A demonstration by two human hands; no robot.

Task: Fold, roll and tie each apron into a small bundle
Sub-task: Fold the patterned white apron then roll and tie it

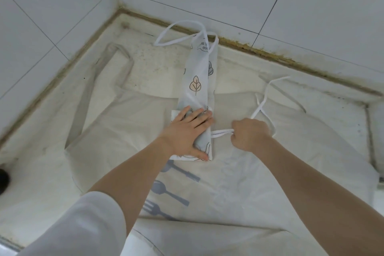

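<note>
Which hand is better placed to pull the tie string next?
Right. The right hand already grips the tie string beside the folded apron, while the left hand lies flat, pressing the apron down.

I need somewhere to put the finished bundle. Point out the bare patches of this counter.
Bare speckled counter lies between the beige apron's loop strap, the folded leaf-print apron strip and the tiled wall corner. Another patch lies far right near the wall. The middle is crowded: the left hand, the right hand and the white ties.

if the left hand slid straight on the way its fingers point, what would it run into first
Probably nothing solid soon: the left hand lies flat on the leaf-print apron, fingers aimed up-right, so it would slide off onto the plain apron underneath, toward the white tie strings.
</note>
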